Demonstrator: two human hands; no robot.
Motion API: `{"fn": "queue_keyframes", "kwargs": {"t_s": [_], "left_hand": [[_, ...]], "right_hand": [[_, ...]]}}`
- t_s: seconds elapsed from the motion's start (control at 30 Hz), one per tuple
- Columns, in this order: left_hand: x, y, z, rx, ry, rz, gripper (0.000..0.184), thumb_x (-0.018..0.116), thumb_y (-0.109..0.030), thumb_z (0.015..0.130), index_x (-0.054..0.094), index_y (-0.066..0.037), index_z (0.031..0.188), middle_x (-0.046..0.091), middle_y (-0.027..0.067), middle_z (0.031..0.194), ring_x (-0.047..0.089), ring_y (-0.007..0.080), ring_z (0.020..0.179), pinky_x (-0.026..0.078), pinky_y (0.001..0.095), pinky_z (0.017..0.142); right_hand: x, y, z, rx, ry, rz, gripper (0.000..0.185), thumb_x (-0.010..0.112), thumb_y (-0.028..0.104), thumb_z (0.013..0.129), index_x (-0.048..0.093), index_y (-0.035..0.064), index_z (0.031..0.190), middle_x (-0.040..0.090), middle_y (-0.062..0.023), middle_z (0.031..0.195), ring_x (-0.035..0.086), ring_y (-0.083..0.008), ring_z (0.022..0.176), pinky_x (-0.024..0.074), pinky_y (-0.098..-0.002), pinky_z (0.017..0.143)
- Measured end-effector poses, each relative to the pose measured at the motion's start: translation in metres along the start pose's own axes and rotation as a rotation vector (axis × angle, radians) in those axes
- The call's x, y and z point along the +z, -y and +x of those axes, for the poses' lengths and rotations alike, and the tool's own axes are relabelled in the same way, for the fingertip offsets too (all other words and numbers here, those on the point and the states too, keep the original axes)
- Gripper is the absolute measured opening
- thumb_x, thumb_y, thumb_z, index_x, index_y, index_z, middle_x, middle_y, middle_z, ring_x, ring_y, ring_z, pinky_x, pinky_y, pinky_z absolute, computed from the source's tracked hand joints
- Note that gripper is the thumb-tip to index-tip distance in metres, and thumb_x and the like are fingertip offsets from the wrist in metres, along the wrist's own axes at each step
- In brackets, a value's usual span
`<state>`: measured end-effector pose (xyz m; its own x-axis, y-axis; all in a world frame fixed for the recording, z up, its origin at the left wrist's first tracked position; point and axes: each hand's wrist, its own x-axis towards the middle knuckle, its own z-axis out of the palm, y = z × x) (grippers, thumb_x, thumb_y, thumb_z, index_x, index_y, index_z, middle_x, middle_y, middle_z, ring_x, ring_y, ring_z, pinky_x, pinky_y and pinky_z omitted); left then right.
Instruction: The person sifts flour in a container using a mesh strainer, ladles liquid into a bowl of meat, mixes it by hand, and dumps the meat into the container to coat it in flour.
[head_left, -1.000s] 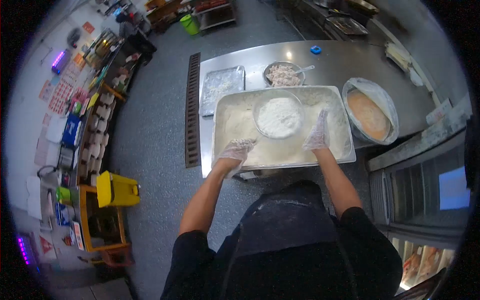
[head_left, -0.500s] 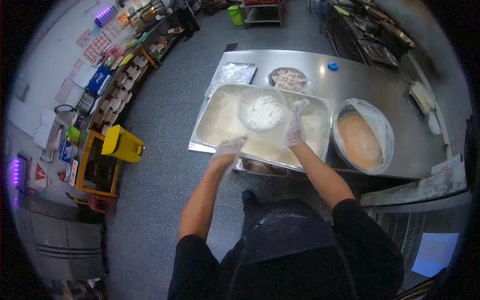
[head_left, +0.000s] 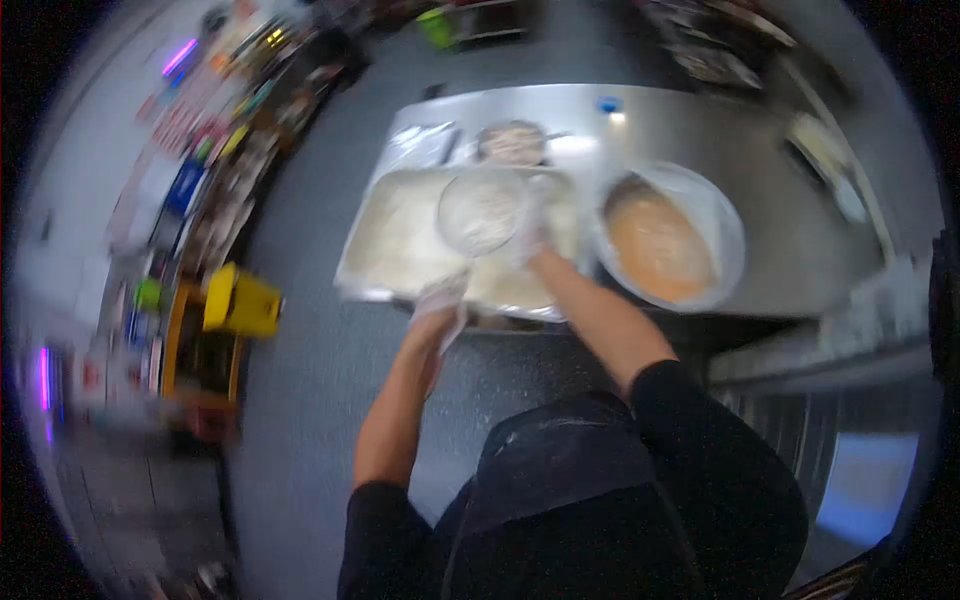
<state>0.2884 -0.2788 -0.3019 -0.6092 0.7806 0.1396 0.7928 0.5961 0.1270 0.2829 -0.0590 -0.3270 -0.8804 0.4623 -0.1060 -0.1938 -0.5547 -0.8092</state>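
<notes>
A wide metal tray (head_left: 388, 225) lined with pale flour stands at the table's near edge. Within it is a round, see-through bowl, apparently a sieve (head_left: 455, 236), holding white flour. My right hand (head_left: 533, 228), in a clear plastic glove, is against the sieve's right side; its fingers are smeared by motion, so I cannot see how they grip. My left hand (head_left: 440, 298), gloved too, is at the tray's near rim, below and left of the sieve. Blur hides whether its fingers are closed.
Right of the tray stands a plastic-lined tub (head_left: 665, 235) of orange liquid. Behind the tray are a bowl of pale pieces (head_left: 513, 146) and a foil-covered tray (head_left: 418, 146). A small blue object (head_left: 608, 104) lies farther back. A yellow bin (head_left: 240, 300) stands on the floor at left.
The whole view has shifted and blurred, with the table now farther left. Within the tray, the sieve sits slightly farther right, and less bright flour shows in it. Both hands stay near the tray.
</notes>
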Motion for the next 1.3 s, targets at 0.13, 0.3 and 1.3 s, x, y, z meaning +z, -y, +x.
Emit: {"fn": "queue_keyframes", "kwargs": {"t_s": [0.13,0.3,1.3], "left_hand": [[-0.049,-0.045,0.006,-0.293,0.292,-0.007,0.035,0.047,-0.006,0.068,0.056,-0.002,0.102,0.059,0.0202,0.098,0.056,0.0308,0.095,0.044,0.0354,0.081],[-0.019,-0.023,0.008,-0.308,0.237,-0.033,0.029,0.045,-0.010,0.073,0.056,-0.001,0.099,0.059,0.0180,0.098,0.056,0.0318,0.092,0.041,0.0363,0.084],[-0.007,0.152,-0.015,0.016,0.315,-0.639,0.037,0.049,-0.023,0.083,0.052,-0.005,0.114,0.057,0.0169,0.105,0.057,0.0251,0.093,0.043,0.0328,0.081]], "right_hand": [[-0.004,0.004,0.008,0.014,0.036,0.052,0.084,0.025,0.070,0.078,0.011,0.0120,0.138,0.017,-0.0106,0.141,0.020,-0.0243,0.129,0.0175,-0.0409,0.105],[-0.011,-0.005,0.033,-0.002,0.008,0.060,0.086,0.025,0.071,0.077,0.011,0.0123,0.138,0.016,-0.0110,0.142,0.019,-0.0245,0.129,0.0183,-0.0416,0.104],[0.120,0.012,-0.020,-0.519,-0.048,-1.490,0.046,0.055,0.031,0.080,0.047,0.0062,0.118,0.060,-0.0155,0.094,0.058,-0.0241,0.087,0.0444,-0.0314,0.077]]}}
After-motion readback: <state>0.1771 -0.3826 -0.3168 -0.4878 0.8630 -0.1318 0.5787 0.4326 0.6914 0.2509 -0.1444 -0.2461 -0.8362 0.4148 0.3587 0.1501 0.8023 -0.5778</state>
